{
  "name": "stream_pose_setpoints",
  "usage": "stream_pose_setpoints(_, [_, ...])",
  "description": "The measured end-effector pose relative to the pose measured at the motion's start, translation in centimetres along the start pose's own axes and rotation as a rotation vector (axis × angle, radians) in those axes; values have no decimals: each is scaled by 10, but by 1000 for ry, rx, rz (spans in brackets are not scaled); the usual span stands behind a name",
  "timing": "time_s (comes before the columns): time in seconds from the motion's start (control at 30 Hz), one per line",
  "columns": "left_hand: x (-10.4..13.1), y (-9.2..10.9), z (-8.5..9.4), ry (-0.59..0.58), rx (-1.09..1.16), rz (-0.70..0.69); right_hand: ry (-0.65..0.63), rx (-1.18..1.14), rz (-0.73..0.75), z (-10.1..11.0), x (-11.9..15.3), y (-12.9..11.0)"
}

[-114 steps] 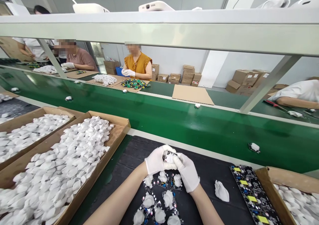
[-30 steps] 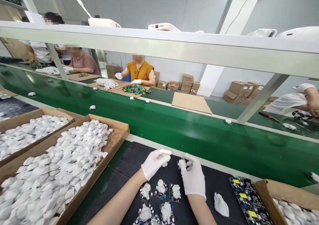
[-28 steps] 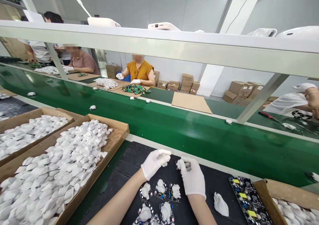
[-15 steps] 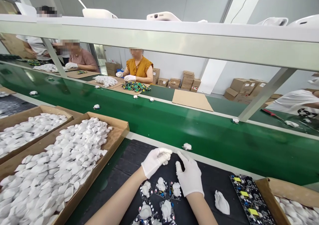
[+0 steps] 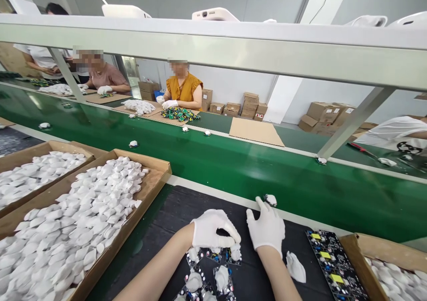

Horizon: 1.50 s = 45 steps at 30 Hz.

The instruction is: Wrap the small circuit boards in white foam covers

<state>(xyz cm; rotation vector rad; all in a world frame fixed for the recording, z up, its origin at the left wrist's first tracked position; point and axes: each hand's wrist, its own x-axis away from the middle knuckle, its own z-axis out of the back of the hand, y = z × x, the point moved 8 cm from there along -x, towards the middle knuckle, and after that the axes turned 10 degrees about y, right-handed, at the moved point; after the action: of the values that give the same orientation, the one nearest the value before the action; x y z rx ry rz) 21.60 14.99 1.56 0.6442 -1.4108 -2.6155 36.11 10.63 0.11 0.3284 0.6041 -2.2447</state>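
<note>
White gloves cover both hands. My left hand [image 5: 216, 230] is over the top of a group of small circuit boards with white lumps on them; its thumb and fingertips close on the lump of the upper right board [image 5: 235, 253]. My right hand [image 5: 267, 225] has its fingers spread at the mat's far edge, beside a white-topped board [image 5: 270, 199] on the green belt [image 5: 207, 172]. Nothing shows in its grasp. A loose white piece [image 5: 295, 267] lies on the black mat [image 5: 187, 203], right of my right wrist.
Cardboard trays of white pieces stand at left [image 5: 153, 172] and right [image 5: 383, 247]. A black panel of joined boards [image 5: 335, 265] lies by the right tray. A metal shelf beam [image 5: 213, 47] crosses above the belt. Several people sit or stand across it.
My left hand has come down and back onto the upper boards. My right hand has shifted right, its fingers spreading. The nearest board on the belt has moved right.
</note>
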Motion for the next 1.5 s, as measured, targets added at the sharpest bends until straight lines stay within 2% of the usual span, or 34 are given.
stream_pose_setpoints(0.13, [0, -2, 1, 49, -106, -45, -48, 64, 43, -8, -9, 11])
stream_pose_setpoints(0.27, [0, 0, -7, -20, -73, -94, -96, 33, 82, -14, -5, 7])
stream_pose_setpoints(0.4, [-1, -1, -6, -59, 6, -32, -86, -56, 26, -12, -4, 7])
stream_pose_setpoints(0.5, [1, -11, -1, -20, 63, 78, -57, -295, 32, -7, -2, 2])
stream_pose_setpoints(0.63, [4, -26, 7, 134, 268, 195, -129, -737, 24, -6, 12, -15])
stream_pose_setpoints(0.77, [3, -44, 20, 432, 625, 253, -270, -1086, -57, -10, 31, -38])
stream_pose_setpoints(0.83, [5, -53, 26, 569, 667, 256, -362, -1193, -86, -14, 39, -48])
stream_pose_setpoints(0.9, [7, -59, 28, 636, 577, 267, -414, -1269, -114, -15, 42, -53])
stream_pose_setpoints(1.0, [10, -61, 27, 621, 440, 291, -427, -1309, -122, -13, 42, -55])
stream_pose_setpoints(1.17, [8, -48, 27, 541, 277, 232, -396, -1370, -124, -6, 41, -57])
stream_pose_setpoints(1.4, [6, -51, 19, 428, 450, 285, -342, -1329, -185, -7, 40, -50])
stream_pose_setpoints(1.5, [6, -53, 20, 450, 442, 329, -345, -1351, -169, -7, 40, -52])
